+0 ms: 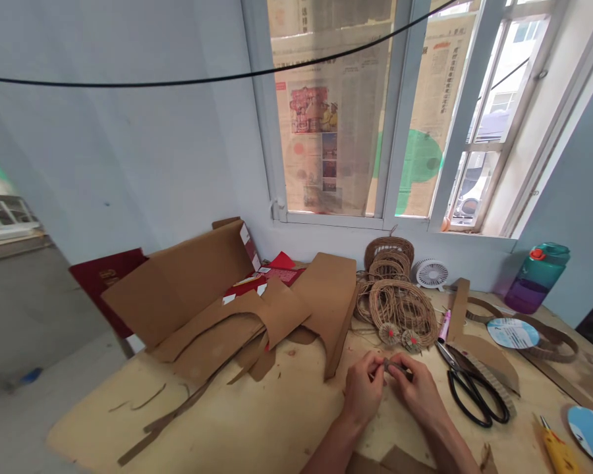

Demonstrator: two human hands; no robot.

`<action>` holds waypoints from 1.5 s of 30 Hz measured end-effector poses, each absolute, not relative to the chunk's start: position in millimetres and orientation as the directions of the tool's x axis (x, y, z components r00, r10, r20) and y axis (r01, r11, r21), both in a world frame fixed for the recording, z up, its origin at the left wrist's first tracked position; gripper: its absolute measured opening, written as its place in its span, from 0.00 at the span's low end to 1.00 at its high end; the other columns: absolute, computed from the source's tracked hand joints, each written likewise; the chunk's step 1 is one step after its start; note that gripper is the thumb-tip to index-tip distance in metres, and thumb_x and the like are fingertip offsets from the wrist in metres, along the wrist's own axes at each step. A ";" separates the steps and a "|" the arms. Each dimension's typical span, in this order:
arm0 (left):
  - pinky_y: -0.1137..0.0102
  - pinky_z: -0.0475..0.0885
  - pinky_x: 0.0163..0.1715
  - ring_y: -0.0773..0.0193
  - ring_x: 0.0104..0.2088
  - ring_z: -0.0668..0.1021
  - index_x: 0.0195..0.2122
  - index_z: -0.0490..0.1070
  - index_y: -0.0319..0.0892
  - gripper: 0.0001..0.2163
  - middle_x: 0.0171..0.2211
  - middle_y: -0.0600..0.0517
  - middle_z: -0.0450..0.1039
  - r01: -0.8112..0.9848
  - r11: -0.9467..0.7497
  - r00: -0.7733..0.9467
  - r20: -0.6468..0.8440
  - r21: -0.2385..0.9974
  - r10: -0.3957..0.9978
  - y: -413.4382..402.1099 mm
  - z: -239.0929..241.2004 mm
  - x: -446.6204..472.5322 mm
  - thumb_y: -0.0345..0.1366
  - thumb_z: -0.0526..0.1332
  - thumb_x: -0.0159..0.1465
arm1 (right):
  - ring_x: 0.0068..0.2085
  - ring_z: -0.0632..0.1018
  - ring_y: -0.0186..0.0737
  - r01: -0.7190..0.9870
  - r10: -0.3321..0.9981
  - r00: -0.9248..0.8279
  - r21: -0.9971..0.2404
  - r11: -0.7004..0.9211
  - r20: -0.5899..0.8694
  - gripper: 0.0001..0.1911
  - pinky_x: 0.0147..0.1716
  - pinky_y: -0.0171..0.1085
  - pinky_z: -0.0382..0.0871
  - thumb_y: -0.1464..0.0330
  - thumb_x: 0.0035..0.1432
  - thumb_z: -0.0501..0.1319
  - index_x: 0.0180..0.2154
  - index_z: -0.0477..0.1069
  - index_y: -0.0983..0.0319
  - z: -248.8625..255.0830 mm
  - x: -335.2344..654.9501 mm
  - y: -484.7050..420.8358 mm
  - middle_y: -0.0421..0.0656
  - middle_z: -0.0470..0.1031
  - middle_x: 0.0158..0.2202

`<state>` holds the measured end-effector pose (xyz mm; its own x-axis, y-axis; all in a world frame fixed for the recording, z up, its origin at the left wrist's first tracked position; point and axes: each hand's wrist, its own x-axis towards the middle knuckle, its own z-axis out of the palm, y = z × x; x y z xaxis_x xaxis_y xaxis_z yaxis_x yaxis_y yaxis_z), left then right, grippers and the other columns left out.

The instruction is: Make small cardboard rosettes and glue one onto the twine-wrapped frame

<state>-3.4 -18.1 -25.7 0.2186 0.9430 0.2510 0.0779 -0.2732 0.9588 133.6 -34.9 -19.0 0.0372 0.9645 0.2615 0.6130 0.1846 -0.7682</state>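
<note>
My left hand (363, 392) and my right hand (420, 388) meet over the table, fingertips nearly touching. Between them they pinch a small, narrow brown cardboard strip (386, 364), partly covered by my fingers. Its end looks curled, though this is too small to tell surely. Just beyond my hands lie two round pleated discs (389, 334) with red centres. Behind those is a pile of twine-wound oval rings (400, 306). Black-handled scissors (477, 390) rest right of my right hand, blades pointing away from me.
Cut cardboard sheets (271, 309) and a large cardboard box piece (178, 283) cover the left back. At right are a pink marker (445, 326), cardboard bands (556, 336), a yellow tool (558, 449) and a teal-purple bottle (536, 280). A white fan (431, 273) stands by the wall.
</note>
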 end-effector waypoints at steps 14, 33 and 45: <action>0.72 0.70 0.29 0.60 0.30 0.78 0.28 0.70 0.41 0.07 0.28 0.50 0.76 0.178 -0.297 0.143 0.274 0.938 0.951 -7.9 -29.5 -5.3 0.27 0.54 0.57 | 0.37 0.77 0.45 0.719 0.928 0.148 -0.682 0.136 0.342 0.12 0.38 0.40 0.67 0.61 0.55 0.54 0.30 0.74 0.58 -27.3 119.6 -29.6 0.44 0.79 0.33; 0.73 0.71 0.29 0.62 0.30 0.79 0.29 0.70 0.42 0.07 0.28 0.52 0.77 0.167 -0.283 0.161 0.257 0.944 0.953 -8.3 -31.3 -3.3 0.26 0.54 0.57 | 0.37 0.77 0.45 0.744 0.922 0.124 -0.649 0.158 0.366 0.13 0.38 0.39 0.68 0.61 0.57 0.52 0.33 0.74 0.57 -34.3 123.4 -28.6 0.44 0.79 0.33; 0.72 0.70 0.28 0.60 0.29 0.79 0.28 0.69 0.42 0.07 0.27 0.51 0.77 0.194 -0.298 0.148 0.273 0.935 0.951 -10.8 -34.0 -1.2 0.25 0.54 0.56 | 0.37 0.77 0.45 0.753 0.924 0.130 -0.642 0.144 0.360 0.12 0.38 0.39 0.68 0.61 0.57 0.53 0.32 0.73 0.58 -35.1 125.2 -30.3 0.43 0.79 0.33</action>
